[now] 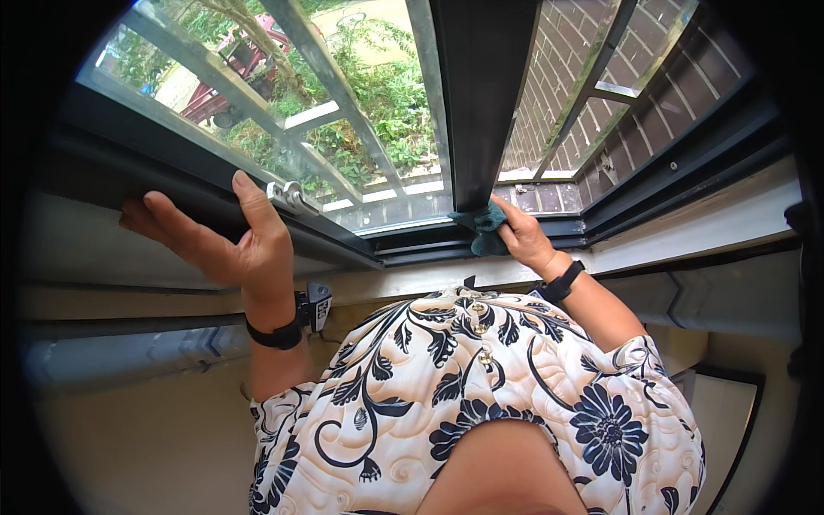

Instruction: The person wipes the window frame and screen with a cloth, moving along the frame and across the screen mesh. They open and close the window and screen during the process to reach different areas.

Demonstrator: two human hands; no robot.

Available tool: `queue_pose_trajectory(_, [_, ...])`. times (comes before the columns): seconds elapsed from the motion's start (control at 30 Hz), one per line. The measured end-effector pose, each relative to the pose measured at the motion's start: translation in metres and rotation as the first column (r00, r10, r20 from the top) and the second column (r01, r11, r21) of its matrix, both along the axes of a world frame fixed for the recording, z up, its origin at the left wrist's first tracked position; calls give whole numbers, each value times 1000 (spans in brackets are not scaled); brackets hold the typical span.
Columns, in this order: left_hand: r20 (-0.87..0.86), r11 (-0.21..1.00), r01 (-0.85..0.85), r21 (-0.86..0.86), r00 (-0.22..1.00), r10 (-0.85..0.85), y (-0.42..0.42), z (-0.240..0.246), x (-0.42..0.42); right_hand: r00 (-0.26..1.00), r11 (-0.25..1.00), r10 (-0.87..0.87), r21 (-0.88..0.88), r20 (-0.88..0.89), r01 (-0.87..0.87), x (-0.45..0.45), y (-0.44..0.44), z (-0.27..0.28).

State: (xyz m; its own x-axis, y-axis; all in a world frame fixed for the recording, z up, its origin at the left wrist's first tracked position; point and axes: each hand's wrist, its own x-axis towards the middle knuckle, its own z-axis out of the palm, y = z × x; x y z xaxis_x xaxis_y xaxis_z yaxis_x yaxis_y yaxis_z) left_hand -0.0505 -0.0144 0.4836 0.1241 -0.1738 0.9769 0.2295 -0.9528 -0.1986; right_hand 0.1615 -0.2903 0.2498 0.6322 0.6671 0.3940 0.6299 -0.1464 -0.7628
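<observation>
In the head view my right hand (524,235) grips a dark teal cloth (489,222) at the foot of the dark upright window frame (486,103). Part of the cloth hangs down over the lower window track (425,248). My left hand (238,251) is at the dark frame on the left (187,180), thumb raised and fingers spread, with nothing in it. Its palm seems to rest against that frame, though the contact is partly hidden. Just right of the left thumb sits a silver window latch (293,196).
Metal security bars (347,122) stand outside the glass, with plants (386,96) and a red vehicle (238,71) beyond. A brick wall (689,116) rises at the right. Below the track runs a pale sill (444,273). Bluish curtains (727,296) hang on both sides.
</observation>
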Motion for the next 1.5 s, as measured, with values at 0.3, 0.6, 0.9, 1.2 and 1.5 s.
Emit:
queue_pose_trajectory(0.3, [-15,998,-39,-54,999,39,0,1,0,919,712,-125,679,373,-179,41,12,185])
queue_pose_trajectory(0.6, [-26,993,-31,-115,999,28,2,-8,3,990,972,-104,220,100,80,16,12,-8])
queue_pose_trajectory(0.9, [18,992,31,-122,999,-29,-2,-3,0,561,657,-746,530,358,536,60,-72,99])
queue_pose_trajectory(1.2, [29,993,39,-110,999,-36,-4,-7,-1,367,645,-714,358,596,675,112,-67,154])
queue_pose_trajectory(1.5, [18,990,98,-103,995,-96,-4,-2,-1,223,421,-695,135,684,897,122,-98,155])
